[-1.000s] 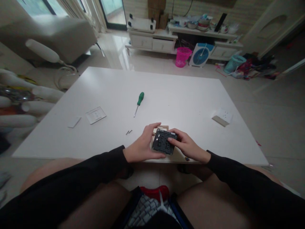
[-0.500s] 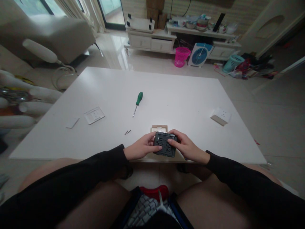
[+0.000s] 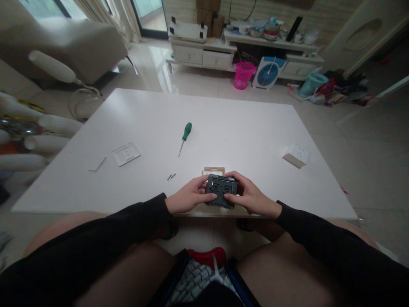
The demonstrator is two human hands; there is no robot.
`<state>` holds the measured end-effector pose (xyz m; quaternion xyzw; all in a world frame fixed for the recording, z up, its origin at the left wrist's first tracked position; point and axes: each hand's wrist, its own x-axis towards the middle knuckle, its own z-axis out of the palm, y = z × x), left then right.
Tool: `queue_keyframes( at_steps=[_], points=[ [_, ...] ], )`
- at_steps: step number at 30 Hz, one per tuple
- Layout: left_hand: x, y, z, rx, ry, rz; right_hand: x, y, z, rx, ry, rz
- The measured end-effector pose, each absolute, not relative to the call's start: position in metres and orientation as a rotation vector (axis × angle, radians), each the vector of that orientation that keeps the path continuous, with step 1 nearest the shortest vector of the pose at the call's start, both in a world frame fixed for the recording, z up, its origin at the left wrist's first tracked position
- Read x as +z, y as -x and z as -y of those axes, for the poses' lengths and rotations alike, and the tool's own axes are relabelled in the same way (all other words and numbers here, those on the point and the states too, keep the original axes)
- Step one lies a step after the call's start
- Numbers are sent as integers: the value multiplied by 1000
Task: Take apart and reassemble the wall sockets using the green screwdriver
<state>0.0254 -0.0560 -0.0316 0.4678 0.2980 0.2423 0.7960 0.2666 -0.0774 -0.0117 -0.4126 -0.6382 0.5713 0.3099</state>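
Note:
Between both hands, near the table's front edge, is a dark grey wall socket module (image 3: 221,187) with moulded slots on the side facing me. My left hand (image 3: 192,195) grips its left side, thumb on the face and fingers behind. My right hand (image 3: 251,196) holds the right side the same way, thumb low on the face. Just behind the module a white mounting box (image 3: 214,170) rests on the table, partly covered by it. Two screws (image 3: 171,176) lie left of the hands, and a green-handled screwdriver (image 3: 185,137) lies farther back.
On the white table (image 3: 243,128), a thin white frame (image 3: 126,154) and a small flat white plate (image 3: 97,163) lie to the left. A white socket on a box (image 3: 296,155) stands at the right. Beyond the table are a pink basket (image 3: 244,76) and a blue-and-white fan (image 3: 269,73).
My right thumb has slid down across the module's face towards its lower edge. The module sits slightly higher and straighter, with both hands still on it.

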Motion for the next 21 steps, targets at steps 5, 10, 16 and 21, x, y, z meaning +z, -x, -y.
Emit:
queue_keyframes(
  at_steps=[5,10,16,21],
  points=[
    [-29,-26,57,626,-1007,-628,-10,-268,77,1086,1015,2038],
    [-28,-27,60,605,-983,-635,-10,-269,77,711,968,2291],
    [-26,-28,60,653,-988,-635,-9,-267,77,712,946,2254],
    [-22,-27,59,681,-1030,-614,-10,-268,77,710,886,2162]
  ],
)
